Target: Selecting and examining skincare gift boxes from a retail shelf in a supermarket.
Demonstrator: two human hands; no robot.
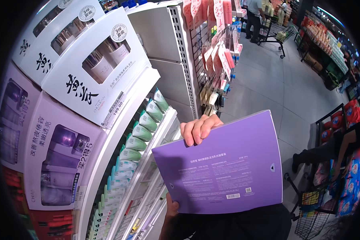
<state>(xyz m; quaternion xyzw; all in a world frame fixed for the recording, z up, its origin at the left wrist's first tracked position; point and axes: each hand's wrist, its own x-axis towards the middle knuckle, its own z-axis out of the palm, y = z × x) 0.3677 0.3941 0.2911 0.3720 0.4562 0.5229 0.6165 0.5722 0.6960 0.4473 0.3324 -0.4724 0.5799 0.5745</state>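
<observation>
A flat purple cosmetics set box [228, 168] is held up before me, tilted, with its back panel facing me. The panel bears small white print and a barcode. Fingers of my right hand [201, 129] curl over its far edge; the rest of that hand and its arm are behind the box. At the lower left corner, my left hand [172, 206] grips the box, its thumb showing near the edge. Left of the box, green and white tubes [142, 131] stand in a row on a white shelf [132, 183].
White gift boxes [108, 99] and lilac window boxes [36, 180] fill the left shelving. Pink packets [219, 60] hang from a rack beyond. A shopping cart [277, 33] and a person [253, 18] are in the far aisle; another cart [312, 216] and person [315, 150] are at right.
</observation>
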